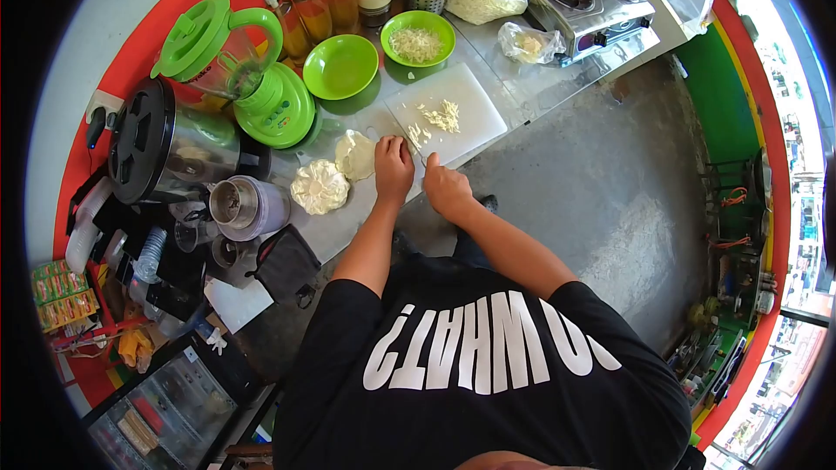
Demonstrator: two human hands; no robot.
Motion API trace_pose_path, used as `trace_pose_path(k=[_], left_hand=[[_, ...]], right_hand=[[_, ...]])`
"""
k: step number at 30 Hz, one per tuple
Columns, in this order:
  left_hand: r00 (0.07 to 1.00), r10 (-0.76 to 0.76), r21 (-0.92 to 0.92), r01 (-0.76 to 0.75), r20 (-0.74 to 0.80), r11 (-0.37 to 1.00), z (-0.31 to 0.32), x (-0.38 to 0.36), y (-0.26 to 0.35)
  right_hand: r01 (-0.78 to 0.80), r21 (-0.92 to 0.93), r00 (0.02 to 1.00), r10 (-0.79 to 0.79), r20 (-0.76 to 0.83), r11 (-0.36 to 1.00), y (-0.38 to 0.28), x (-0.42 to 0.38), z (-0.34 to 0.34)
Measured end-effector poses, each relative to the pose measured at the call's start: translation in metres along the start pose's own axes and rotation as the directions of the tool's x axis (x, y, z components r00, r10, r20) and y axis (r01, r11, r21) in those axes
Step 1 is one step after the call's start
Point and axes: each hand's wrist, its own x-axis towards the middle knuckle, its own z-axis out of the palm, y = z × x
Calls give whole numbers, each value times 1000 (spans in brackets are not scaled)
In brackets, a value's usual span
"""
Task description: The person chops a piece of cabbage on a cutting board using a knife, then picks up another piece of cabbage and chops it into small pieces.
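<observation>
My right hand (447,189) is closed round the handle of a knife (420,150), its thin blade reaching over the near left edge of a white cutting board (482,122). Just left of the blade, my left hand (394,165) has its fingers curled down at the board's edge; whatever lies under them is hidden. Pale chopped strips (442,117) lie on the board, with a few by the knife. Left of my left hand sit a pale, ruffled vegetable like a cut cabbage head (319,188) and a flatter pale piece (355,155).
Behind the board stand a green bowl of pale shreds (416,45) and another green bowl (341,68). A green blender (274,109), pump bottles (309,9) and a large black-lidded container (165,139) line the left. A gas stove (588,13) and plastic bags (529,43) are at right.
</observation>
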Motion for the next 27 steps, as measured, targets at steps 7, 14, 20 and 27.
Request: trace_pose_path(k=[7, 14, 20, 27], left_hand=[[999, -23, 5, 23, -24, 1000, 2, -2, 1], [999, -22, 12, 22, -30, 1000, 1, -1, 4], [998, -63, 48, 63, -15, 997, 2, -1, 8], [997, -78, 45, 78, -4, 996, 1, -3, 11]], right_hand=[[11, 9, 1000, -11, -5, 1000, -1, -12, 4], [5, 9, 1000, -5, -4, 1000, 3, -5, 6], [39, -93, 999, -40, -7, 995, 5, -13, 0], [-4, -98, 1000, 2, -18, 995, 4, -16, 16]])
